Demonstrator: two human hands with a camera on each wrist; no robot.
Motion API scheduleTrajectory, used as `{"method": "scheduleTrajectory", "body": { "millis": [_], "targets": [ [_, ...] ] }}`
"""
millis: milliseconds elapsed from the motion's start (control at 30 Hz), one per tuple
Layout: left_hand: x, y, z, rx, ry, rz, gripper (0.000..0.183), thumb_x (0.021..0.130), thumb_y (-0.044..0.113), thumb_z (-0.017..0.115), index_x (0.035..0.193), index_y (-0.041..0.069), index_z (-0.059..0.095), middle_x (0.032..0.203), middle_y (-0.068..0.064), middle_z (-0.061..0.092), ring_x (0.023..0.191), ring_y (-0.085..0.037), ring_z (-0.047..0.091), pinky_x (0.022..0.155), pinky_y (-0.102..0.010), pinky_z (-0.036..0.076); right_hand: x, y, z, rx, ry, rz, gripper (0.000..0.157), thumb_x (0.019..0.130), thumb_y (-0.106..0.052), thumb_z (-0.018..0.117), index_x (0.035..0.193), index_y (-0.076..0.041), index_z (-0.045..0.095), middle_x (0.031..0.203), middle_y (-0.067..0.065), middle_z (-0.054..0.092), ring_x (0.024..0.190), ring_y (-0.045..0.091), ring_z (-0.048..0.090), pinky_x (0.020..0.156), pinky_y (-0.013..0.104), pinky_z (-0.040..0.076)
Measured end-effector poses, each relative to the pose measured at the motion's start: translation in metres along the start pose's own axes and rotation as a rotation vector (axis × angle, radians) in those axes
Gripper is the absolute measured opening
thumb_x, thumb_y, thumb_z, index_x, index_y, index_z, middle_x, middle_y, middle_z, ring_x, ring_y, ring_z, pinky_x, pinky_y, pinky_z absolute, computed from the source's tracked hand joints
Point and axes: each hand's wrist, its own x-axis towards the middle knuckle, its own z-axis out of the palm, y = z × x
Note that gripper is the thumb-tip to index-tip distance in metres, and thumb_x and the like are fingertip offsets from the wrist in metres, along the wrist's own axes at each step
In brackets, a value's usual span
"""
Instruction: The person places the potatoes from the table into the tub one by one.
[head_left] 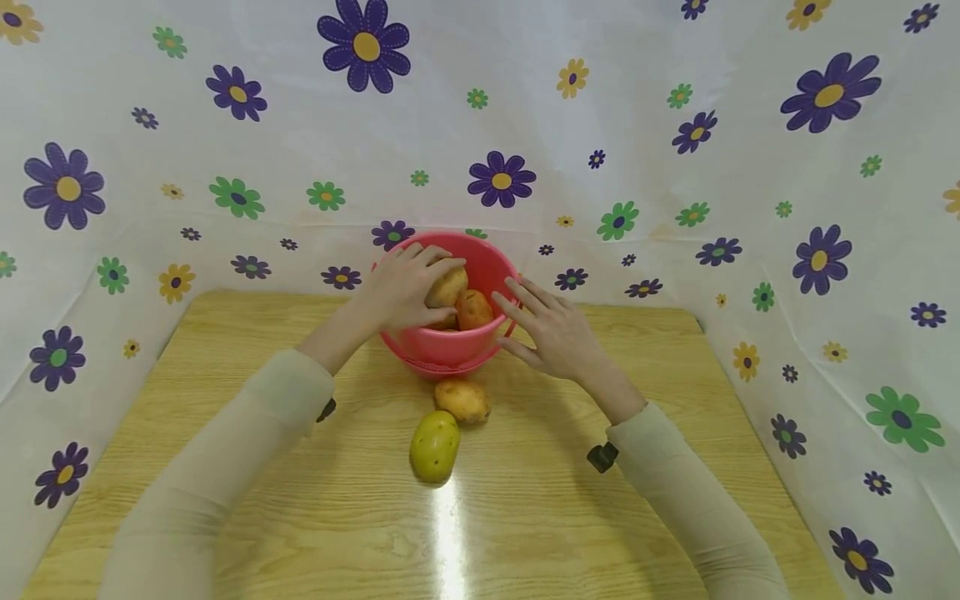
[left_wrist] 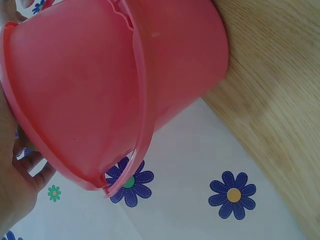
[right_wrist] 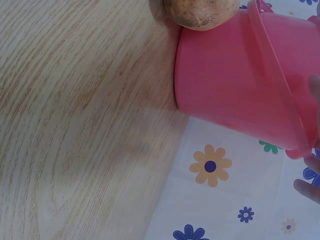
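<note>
A pink bucket (head_left: 457,343) stands at the back of the table, its handle hanging down over the front. My left hand (head_left: 401,287) grips a potato (head_left: 448,287) inside the bucket's mouth, fingers over its top and thumb near the front rim. Beside that one, another potato (head_left: 474,310) lies in the bucket, and part of a third shows below. My right hand (head_left: 555,333) is at the bucket's right rim, its fingers extended and holding nothing; whether they touch the rim I cannot tell. In the left wrist view, the bucket (left_wrist: 75,90) hides most of the held potato.
On the table in front of the bucket lies a brown potato (head_left: 462,402). Touching it is a yellow-green oval (head_left: 435,447) with dark specks, potato-like in shape. Behind the wooden table (head_left: 300,500) and along its sides hangs a white flower-print sheet (head_left: 285,167).
</note>
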Motion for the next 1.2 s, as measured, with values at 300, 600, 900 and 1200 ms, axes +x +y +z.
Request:
{"method": "scheduleTrajectory", "body": {
  "millis": [300,600,900,1200],
  "targets": [
    [0.006,-0.006,0.003,-0.019,-0.09,-0.058,0.073,0.09,0.044,0.081,0.151,0.014,0.055,0.15,-0.014,0.06,0.145,-0.038,0.051,0.128,-0.062,0.036,0.0,-0.001,0.0,0.001,-0.032,0.009,0.071,0.099,-0.054,0.065,0.159,-0.018,0.049,0.167,0.014,0.045,0.155,0.038,0.045,0.12,0.058,0.047],
    [0.006,-0.01,0.004,-0.002,-0.087,-0.055,0.073,0.09,0.046,0.08,0.151,0.015,0.056,0.151,-0.014,0.059,0.147,-0.038,0.049,0.127,-0.062,0.037,0.0,-0.001,-0.001,-0.002,-0.016,-0.001,0.071,0.099,-0.053,0.067,0.158,-0.017,0.051,0.166,0.014,0.047,0.153,0.038,0.047,0.119,0.058,0.048],
    [-0.007,-0.015,0.003,0.021,-0.01,-0.006,0.068,0.094,0.051,0.073,0.149,0.014,0.058,0.148,-0.014,0.063,0.142,-0.037,0.056,0.12,-0.06,0.046,0.001,0.0,-0.001,-0.002,-0.02,0.003,0.071,0.099,-0.054,0.065,0.158,-0.018,0.05,0.166,0.014,0.047,0.153,0.038,0.046,0.119,0.058,0.048],
    [-0.027,-0.012,0.002,0.009,0.035,0.031,0.068,0.094,0.054,0.071,0.148,0.015,0.059,0.147,-0.014,0.063,0.14,-0.039,0.055,0.121,-0.062,0.043,0.001,0.001,0.0,0.008,-0.007,0.004,0.072,0.097,-0.053,0.068,0.157,-0.017,0.052,0.166,0.015,0.047,0.153,0.038,0.047,0.119,0.058,0.048]
  ]
}}
